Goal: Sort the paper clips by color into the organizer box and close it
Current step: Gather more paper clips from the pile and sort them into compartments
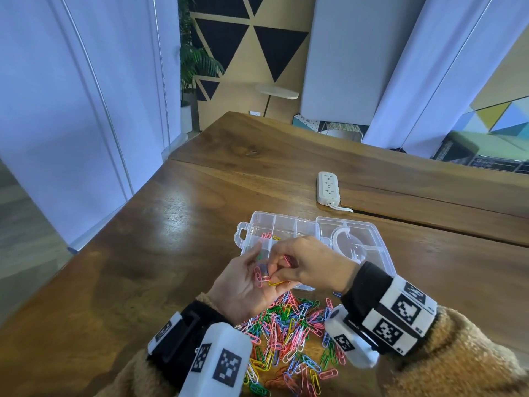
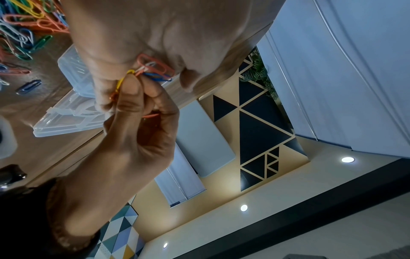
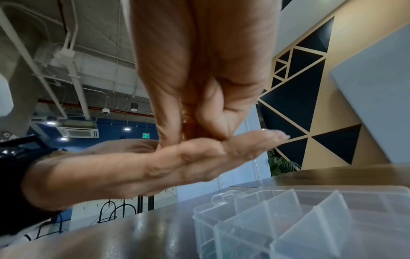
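My left hand (image 1: 246, 283) lies palm up over the near side of the clear organizer box (image 1: 257, 224), fingers straight. It carries several paper clips (image 1: 259, 277), pink, blue and yellow ones. My right hand (image 1: 282, 267) reaches onto that palm and pinches a yellow clip (image 2: 124, 81) between thumb and forefinger. A pink clip (image 1: 286, 259) sits inside its curled fingers. The box lid (image 1: 369, 233) lies open to the right. A pile of mixed clips (image 1: 286, 333) covers the table just below both hands. From the right wrist, the right fingertips (image 3: 168, 138) meet the left hand (image 3: 133, 168) above the compartments (image 3: 288, 210).
A white power strip (image 1: 328, 187) with its cord lies beyond the box. The wooden table (image 1: 171, 239) ends at its left edge beside a white partition (image 1: 71, 124). A seam in the tabletop runs behind the box to the right.
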